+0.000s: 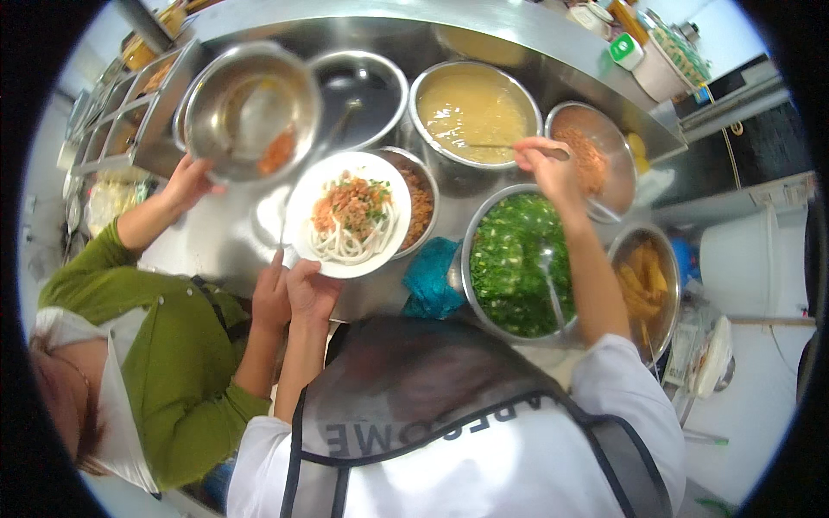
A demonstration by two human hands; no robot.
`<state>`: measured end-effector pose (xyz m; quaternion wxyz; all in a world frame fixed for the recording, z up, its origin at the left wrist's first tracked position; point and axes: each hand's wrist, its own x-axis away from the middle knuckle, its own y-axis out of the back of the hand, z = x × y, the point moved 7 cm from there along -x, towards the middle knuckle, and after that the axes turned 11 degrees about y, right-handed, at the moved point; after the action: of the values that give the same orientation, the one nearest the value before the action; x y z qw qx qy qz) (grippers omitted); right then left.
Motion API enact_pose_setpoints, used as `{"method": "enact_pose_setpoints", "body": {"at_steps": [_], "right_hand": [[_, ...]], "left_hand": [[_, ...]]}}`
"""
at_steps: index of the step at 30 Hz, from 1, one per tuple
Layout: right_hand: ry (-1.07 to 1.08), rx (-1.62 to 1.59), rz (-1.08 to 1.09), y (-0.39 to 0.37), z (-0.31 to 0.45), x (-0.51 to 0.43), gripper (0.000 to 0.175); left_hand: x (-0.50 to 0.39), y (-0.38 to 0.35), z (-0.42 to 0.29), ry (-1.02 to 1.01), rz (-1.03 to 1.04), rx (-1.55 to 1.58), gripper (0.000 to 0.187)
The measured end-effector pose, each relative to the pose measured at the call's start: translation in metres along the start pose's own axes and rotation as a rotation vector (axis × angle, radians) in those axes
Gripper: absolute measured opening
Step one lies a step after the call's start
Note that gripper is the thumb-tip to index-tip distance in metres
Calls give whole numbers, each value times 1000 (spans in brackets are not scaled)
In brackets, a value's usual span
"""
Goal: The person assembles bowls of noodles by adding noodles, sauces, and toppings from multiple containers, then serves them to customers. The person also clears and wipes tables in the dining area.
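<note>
My left hand [311, 291] holds the rim of a white plate [304, 239], tilted a little and carrying white noodles [353, 239] under minced topping [353, 204] and chopped greens. In my right hand [547, 165] is the handle of a spoon or ladle [489, 146]; its far end dips into a steel bowl of yellowish liquid [476, 107]. Under my right forearm stands a large steel bowl of chopped green onions [511, 259] with a metal spoon [554, 291] in it. Partly hidden behind the plate is a bowl of brown minced topping [418, 207].
At left a co-worker in green sleeves [162, 337] has one hand [188, 184] at a tilted steel bowl [252, 110]; their other hand [271, 298] is close to mine. Around me are dark liquid [356, 97], reddish-brown crumbs [586, 155], fried sticks [641, 278] and a teal cloth [434, 278].
</note>
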<state>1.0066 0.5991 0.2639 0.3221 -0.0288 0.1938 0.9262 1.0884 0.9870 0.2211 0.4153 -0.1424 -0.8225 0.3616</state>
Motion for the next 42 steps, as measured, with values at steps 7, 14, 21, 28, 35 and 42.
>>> {"method": "enact_pose_setpoints", "body": {"at_steps": [7,14,21,28,35,42], "right_hand": [[57,83,-167,18,35,-12,17],[-125,-167,-270,29,25,0,18],[-181,-242,-236,51,-8,-7,21],[-276,-188,-233,45,-12,-12,21],[-240,-203,-183,37,-12,-19,21],[-183,-230,-192,24,-2,-23,22]], "left_hand": [[13,-22,-18,90,154,-108,62],[9,-38,10,213,147,-257,60],[1,-54,74,412,143,-221,59],[7,-58,74,444,162,-244,61],[11,-55,69,475,162,-289,60],[8,-60,67,499,195,-336,61]]}}
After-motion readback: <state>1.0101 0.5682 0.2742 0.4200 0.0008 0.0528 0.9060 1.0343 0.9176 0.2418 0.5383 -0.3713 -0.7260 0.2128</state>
